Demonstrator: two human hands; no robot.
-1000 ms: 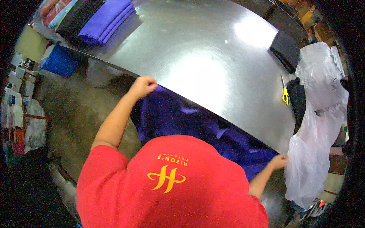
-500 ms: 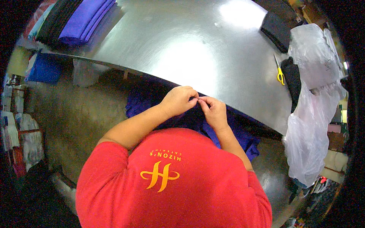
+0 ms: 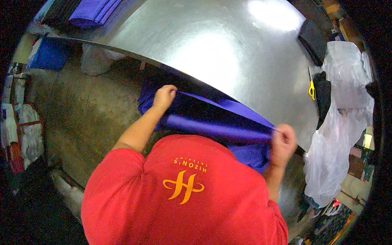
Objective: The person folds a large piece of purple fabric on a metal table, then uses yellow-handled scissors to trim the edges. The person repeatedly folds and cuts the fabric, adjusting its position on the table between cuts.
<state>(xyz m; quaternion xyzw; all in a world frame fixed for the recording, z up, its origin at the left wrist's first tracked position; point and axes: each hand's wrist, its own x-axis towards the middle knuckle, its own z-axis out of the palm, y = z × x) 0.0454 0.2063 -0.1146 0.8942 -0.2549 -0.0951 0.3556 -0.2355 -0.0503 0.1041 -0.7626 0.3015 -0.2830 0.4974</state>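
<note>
A purple cloth (image 3: 212, 125) is stretched between my two hands, just in front of the near edge of the metal table (image 3: 163, 32). My left hand (image 3: 165, 97) is closed on its upper edge at the left. At the right, my right hand (image 3: 283, 141), a little blurred, grips the other end of that edge beside the table. Below the taut edge the cloth hangs in folds, and its lower part is hidden behind my red shirt.
Folded purple cloths (image 3: 92, 14) lie at the table's far left, and dark folded cloth (image 3: 314, 41) at the far right. Yellow-handled scissors (image 3: 312, 89) rest near white plastic bags (image 3: 326, 151) on the right. Under the table at left stands a blue box (image 3: 51, 54).
My hands were close together at the table edge. They have moved apart, left hand leftward and right hand rightward and nearer, spreading the purple cloth's edge between them.
</note>
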